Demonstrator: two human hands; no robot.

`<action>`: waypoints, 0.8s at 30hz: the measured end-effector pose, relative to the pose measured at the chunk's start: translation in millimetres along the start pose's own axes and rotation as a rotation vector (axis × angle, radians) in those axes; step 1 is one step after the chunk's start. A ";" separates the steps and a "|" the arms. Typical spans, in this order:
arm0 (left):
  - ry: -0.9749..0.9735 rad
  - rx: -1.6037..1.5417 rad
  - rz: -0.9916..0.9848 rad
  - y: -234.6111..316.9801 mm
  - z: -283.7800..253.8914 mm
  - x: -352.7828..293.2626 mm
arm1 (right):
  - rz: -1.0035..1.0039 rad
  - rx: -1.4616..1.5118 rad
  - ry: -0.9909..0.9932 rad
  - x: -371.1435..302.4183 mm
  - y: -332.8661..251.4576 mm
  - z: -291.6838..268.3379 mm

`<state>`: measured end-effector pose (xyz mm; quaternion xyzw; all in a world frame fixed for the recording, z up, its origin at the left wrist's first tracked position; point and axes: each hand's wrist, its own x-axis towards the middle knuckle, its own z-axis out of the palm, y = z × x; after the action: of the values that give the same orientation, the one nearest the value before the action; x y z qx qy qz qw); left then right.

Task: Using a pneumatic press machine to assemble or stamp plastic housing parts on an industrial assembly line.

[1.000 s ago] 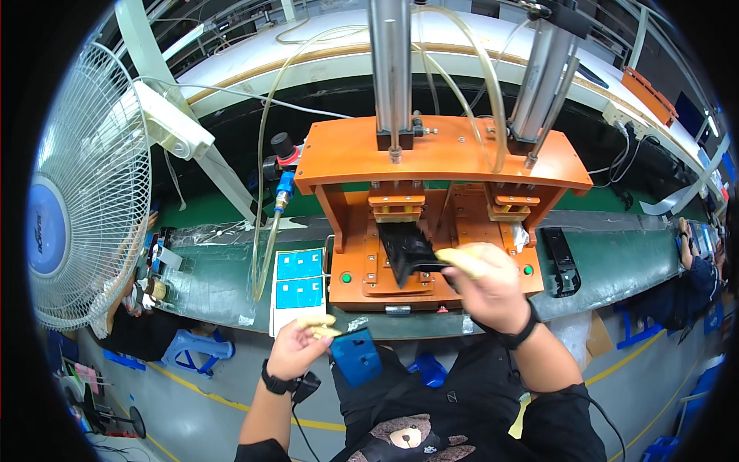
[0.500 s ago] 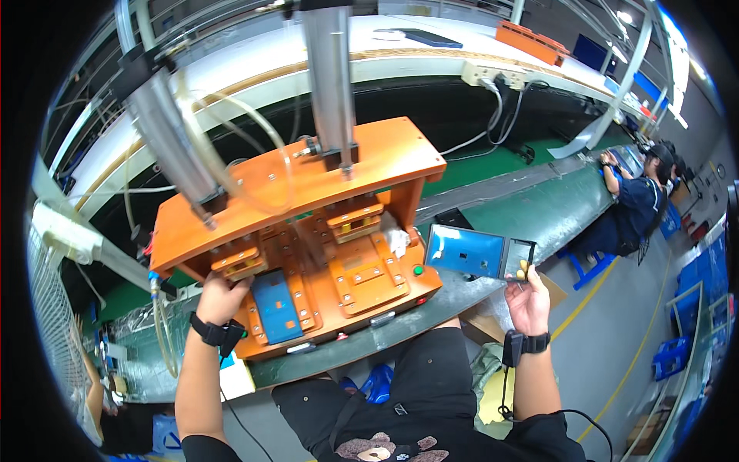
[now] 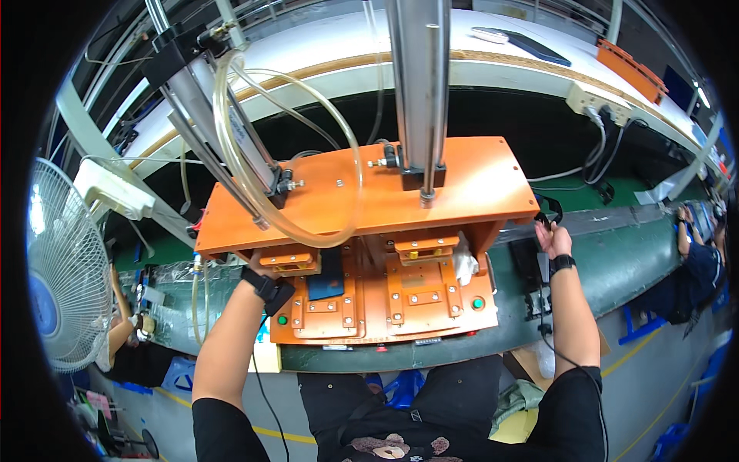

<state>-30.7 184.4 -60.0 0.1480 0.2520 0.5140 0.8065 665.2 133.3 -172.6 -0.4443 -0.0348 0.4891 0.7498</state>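
My left hand reaches under the left side of the orange press; its fingers are mostly hidden by the press head. Close to it, a dark blue flat panel lies over the rear of the left fixture, partly under the press. To the right of the press, my right hand is raised with bent fingers, closed on a black frame. Part of that frame is out of sight behind the press corner. The right fixture holds no panel.
Two upright cylinders and a looping clear hose rise above the press. A black slab lies on the green bench. A fan stands at left; a co-worker sits at right.
The blue panel has shifted backward off the front of the left fixture. My right hand has moved forward beside the press; the blue-faced sheet seen there earlier is now out of sight. The view has turned left.
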 end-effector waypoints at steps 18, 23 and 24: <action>0.069 1.006 0.083 -16.8 39.1 -5.6 | -0.518 -1.996 -0.018 -184.7 1.1 44.5; 0.034 1.279 0.094 -30.7 56.2 -6.6 | -0.422 -1.991 0.099 -233.4 17.7 -1.6; 0.026 1.336 0.099 -31.3 61.3 -6.8 | -0.424 -1.991 0.105 -238.2 20.0 -3.7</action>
<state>24.9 166.2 -23.0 0.6205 0.5188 0.2858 0.5140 529.3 -48.6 -97.8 -0.8719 -0.4709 0.0748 0.1113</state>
